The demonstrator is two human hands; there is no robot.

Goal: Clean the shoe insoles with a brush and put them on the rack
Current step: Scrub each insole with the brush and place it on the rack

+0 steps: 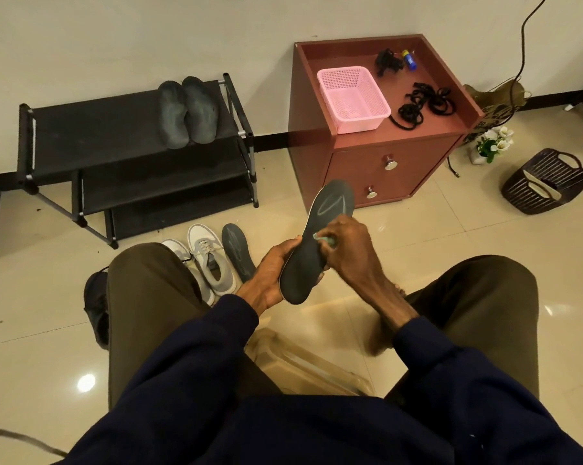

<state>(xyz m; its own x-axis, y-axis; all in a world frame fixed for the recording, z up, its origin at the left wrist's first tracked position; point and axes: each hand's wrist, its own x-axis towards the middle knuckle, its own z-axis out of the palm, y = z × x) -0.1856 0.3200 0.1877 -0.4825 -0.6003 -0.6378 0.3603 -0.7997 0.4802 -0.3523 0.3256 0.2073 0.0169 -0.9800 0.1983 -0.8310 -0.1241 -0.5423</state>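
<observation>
My left hand (272, 273) grips a dark grey insole (320, 243) from below at its heel end, holding it up over the floor between my knees. My right hand (345, 250) grips a small light-green brush (323, 239) and presses it against the middle of that insole. A second grey insole (238, 251) lies on the floor beside a pair of white and grey sneakers (206, 260). Two dark insoles (186, 110) lie side by side on the top shelf of the black shoe rack (92, 129).
A red-brown cabinet (377, 162) stands to the right of the rack, carrying a pink basket (352, 99) and black laces (424, 105). A dark woven basket (545, 181) and a flower pot (491, 144) sit at the far right. A black shoe (97, 307) lies by my left knee.
</observation>
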